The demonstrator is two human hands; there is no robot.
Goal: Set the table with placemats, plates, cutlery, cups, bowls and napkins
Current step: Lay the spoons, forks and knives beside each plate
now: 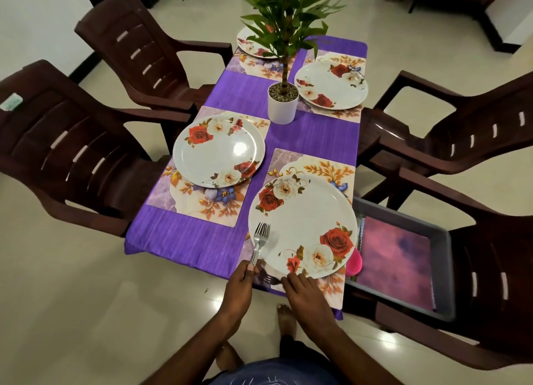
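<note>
Here, left hand [241, 280] fingers pinch forks [260, 241], handles toward the person, tines overlapping the plate [302, 226] left rim; right hand [302, 291] fingers rest relaxed at its near edge.

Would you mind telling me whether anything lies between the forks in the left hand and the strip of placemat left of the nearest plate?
Nothing visible does. The left hand holds the forks upright by the handles, tines over the nearest plate rim. The placemat strip beside that rim looks bare; the right hand rests at the plate's near edge, off to the side.

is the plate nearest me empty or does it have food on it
Empty. The nearest plate shows only its printed roses on bare white; the forks in the left hand overlap just its left rim.
</note>
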